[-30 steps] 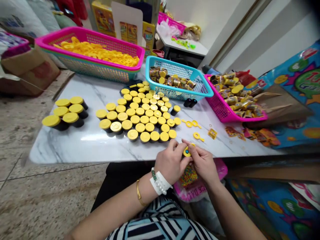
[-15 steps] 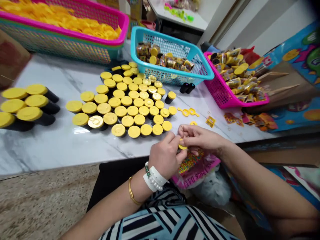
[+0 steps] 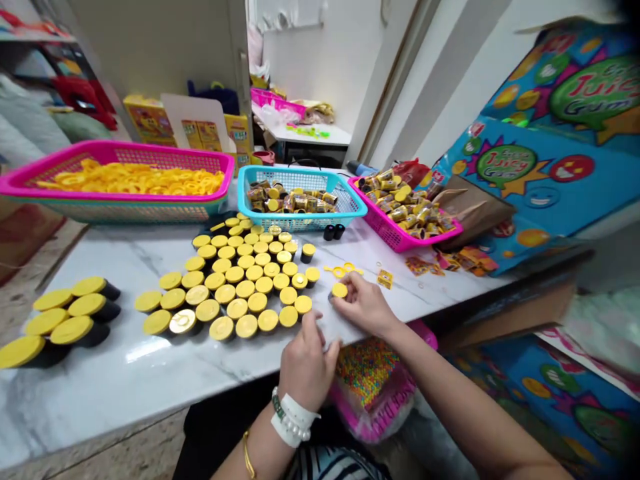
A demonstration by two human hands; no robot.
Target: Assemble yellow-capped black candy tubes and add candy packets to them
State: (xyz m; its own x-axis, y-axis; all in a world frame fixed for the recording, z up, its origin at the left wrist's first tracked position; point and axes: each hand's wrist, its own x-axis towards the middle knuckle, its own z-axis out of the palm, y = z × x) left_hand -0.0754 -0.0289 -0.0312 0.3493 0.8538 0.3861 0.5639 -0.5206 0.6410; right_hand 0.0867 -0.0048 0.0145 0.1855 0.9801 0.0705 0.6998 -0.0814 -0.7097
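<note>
Our right hand (image 3: 364, 305) pinches a yellow-capped pot (image 3: 339, 291) inward from the surface's near edge; our left hand (image 3: 306, 367), fingers loosely parted, overlaps that edge. Bare surface (image 3: 210, 368) runs between the capped cluster (image 3: 245, 289) and the edge.

A white, grey-veined worktop (image 3: 150, 377) stands above speckled flooring (image 3: 135, 448); behind, an opening (image 3: 305, 73) beside a grey panel (image 3: 165, 50) reveals a white side table (image 3: 330, 137) and white wall (image 3: 320, 63).

Yellow caps (image 3: 247, 326) top black containers (image 3: 93, 335); white tabletop (image 3: 200, 373), grey-veined.
</note>
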